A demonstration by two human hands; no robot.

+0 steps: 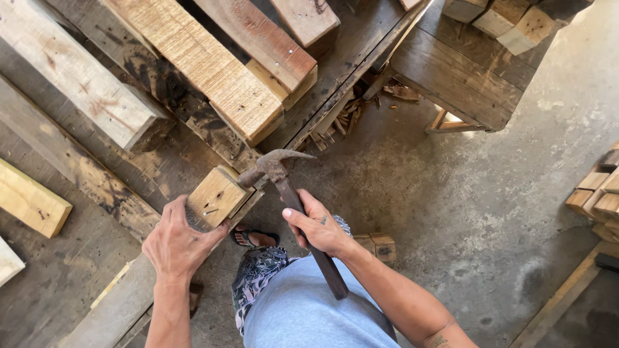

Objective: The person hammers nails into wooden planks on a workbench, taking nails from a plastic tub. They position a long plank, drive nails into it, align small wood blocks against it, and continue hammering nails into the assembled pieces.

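A concrete floor point(451, 212) fills the right and near part of the scene. A stack of weathered planks point(213, 71) covers the far left, the boards running diagonally. A dark pallet point(464, 77) sits far right of centre, with pale blocks at its far edge. A second pile of small blocks point(599, 200) lies at the right edge. Splinters point(335, 125) lie on the floor between the planks and the pallet.

A long plank point(116, 309) runs from the near left up toward centre. A pale block point(216, 195) sits on its far end, just left of centre, with a nail point(210, 211) showing in its near face.

The left hand point(175, 243) lies over the near edge of the block, fingers spread and pressed against the wood. The right hand point(319, 225) is wrapped closed around the handle of a hammer point(290, 200), thumb laid along the handle. The rusty hammer head point(271, 166) touches the block's right side, claw pointing right. The handle end extends near, past the wrist.

A sandalled foot point(255, 237) shows on the floor below the block.
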